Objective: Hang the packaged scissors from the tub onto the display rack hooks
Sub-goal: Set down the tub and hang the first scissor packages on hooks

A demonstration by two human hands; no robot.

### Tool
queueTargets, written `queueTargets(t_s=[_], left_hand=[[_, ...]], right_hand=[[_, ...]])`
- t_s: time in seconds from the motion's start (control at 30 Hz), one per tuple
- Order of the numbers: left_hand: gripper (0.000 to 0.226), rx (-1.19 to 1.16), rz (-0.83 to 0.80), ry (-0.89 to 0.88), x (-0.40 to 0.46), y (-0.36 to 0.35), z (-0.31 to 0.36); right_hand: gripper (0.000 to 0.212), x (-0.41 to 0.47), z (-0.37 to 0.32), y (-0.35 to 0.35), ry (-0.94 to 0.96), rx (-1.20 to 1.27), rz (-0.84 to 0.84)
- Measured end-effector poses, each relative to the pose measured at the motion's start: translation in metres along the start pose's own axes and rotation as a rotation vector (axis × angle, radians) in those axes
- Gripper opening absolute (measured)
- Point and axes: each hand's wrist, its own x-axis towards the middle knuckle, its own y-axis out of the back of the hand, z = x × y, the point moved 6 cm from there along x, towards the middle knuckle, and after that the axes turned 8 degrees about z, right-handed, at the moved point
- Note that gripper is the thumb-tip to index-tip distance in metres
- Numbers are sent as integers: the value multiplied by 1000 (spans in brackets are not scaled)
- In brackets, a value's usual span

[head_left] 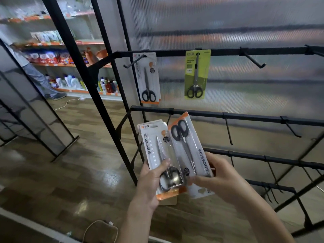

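The display rack (pixel 228 115) carries two hung packs on its top bar; most hooks are bare. Below that bar, the left hand (pixel 150 181) grips an upright scissors pack (pixel 158 155), while the right hand (pixel 217 176) pinches an upside-down scissors pack (pixel 189 148). Sorting in hand: next, flip it and thread its hole onto a hook.

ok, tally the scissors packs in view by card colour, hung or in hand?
White-and-orange card scissors packs: 3, one hung on the top rail of the black metal rack, one upright in the left hand, one upside down in the right hand; more may sit behind the left-hand pack.
Green card scissors pack: 1, hung.
Total: 4
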Motion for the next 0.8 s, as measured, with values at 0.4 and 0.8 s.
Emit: queueTargets(t_s=[0.4, 0.8], left_hand=[[32, -52, 12, -1, -11, 68, 38], [33, 51, 11, 4, 7, 115, 52]], right_hand=[[19, -33, -64, -23, 314, -174, 507], [24, 8, -99, -64, 473, 541, 611]])
